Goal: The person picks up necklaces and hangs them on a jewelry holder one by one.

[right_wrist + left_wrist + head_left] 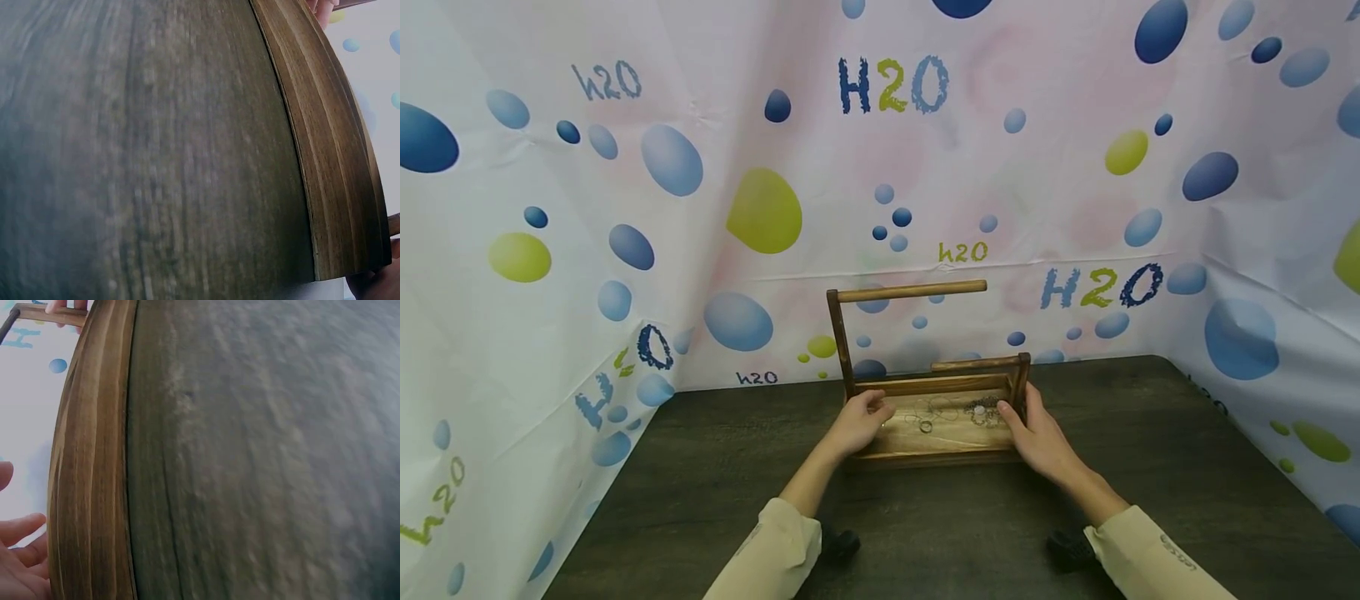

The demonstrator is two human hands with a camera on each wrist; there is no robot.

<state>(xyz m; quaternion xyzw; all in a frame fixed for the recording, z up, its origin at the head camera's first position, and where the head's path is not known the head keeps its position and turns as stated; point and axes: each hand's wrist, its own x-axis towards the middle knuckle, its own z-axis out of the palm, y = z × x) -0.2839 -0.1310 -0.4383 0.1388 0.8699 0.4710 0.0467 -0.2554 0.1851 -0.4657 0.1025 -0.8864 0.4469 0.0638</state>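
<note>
A brown wooden jewelry stand [940,457] with a shallow tray base sits in front of me. My right hand [1047,437] grips its right end, thumb over the inner side and fingers outside. At the left end, my left hand [859,423] reaches over the tray with loosely bent fingers. In the left wrist view its fingers [25,531] show spread apart behind the tray's front wall. A ring-shaped piece [926,427], thin chains [943,408] and a clump of beaded jewelry [981,412] lie in the tray. The left hand's fingertips are partly hidden.
The stand's tall left post carries a long horizontal bar [913,291]. A shorter bar [977,364] extends from its right post. The dark wooden table [745,475] meets a patterned white backdrop [820,308] behind and at both sides.
</note>
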